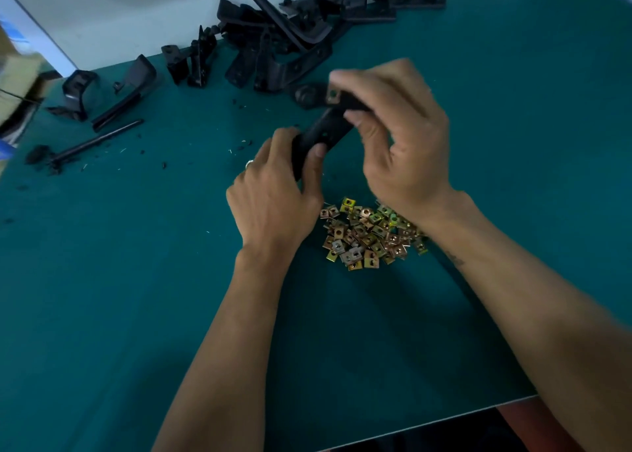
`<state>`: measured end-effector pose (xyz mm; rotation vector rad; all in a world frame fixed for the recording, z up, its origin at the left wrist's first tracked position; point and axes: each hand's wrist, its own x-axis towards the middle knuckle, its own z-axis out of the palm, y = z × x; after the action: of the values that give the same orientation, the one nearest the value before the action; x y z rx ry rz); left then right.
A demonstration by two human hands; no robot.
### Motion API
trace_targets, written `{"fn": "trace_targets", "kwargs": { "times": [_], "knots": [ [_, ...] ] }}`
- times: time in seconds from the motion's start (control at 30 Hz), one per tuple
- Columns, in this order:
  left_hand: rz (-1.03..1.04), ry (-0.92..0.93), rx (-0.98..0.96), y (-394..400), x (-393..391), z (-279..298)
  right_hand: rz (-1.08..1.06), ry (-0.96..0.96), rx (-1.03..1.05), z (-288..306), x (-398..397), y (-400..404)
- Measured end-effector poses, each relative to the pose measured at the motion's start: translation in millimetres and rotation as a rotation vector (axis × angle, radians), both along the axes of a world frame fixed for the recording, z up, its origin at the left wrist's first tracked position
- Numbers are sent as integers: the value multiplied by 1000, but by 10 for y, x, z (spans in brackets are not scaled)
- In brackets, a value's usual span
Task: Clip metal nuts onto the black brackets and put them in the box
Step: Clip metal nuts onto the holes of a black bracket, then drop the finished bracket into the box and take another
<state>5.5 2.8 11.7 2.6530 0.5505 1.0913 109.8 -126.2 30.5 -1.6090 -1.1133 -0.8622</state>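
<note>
**Head view: nut going onto the bracket's far end**

You hold one bracket [323, 137] above the tabletop [136, 280], between the spare brackets [284, 38] at the far edge and the nuts [366, 236] heaped near you. Your left hand [273, 195] has its fingers curled round the bracket's near end. Your right hand [400, 133] pinches a nut [333, 96] against the far end, thumb under, fingers over.

The nut looks only partly seated. If you push it on crooked, it may jam or spring off into the heap. Your right wrist rests just above the nuts, so a jerk could scatter them. No box shows clearly; something blurred lies past the far left edge.
</note>
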Motion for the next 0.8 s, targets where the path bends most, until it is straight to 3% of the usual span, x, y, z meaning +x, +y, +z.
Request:
{"fn": "trace_targets", "kwargs": {
  "times": [0.13,0.3,0.4,0.53,0.67,0.8],
  "knots": [
    [-130,-85,-138,100,-10,-100,-86,71,64,122,107,-251],
    [-319,-232,-254,-115,4,-22,-245,160,-67,206,25,-654],
    [-476,-254,-432,-409,-4,38,-305,236,-50,139,-102,-1134],
    [-730,-80,-721,-1053,-11,68,-421,306,-1,-61,-352,-1997],
    [-998,100,-931,-1618,-45,36,-590,198,-57,-188,-674,-2748],
    [-1103,307,-1074,-2115,-90,13,-721,174,-76,-252,-1043,-3334]
  ]
}}
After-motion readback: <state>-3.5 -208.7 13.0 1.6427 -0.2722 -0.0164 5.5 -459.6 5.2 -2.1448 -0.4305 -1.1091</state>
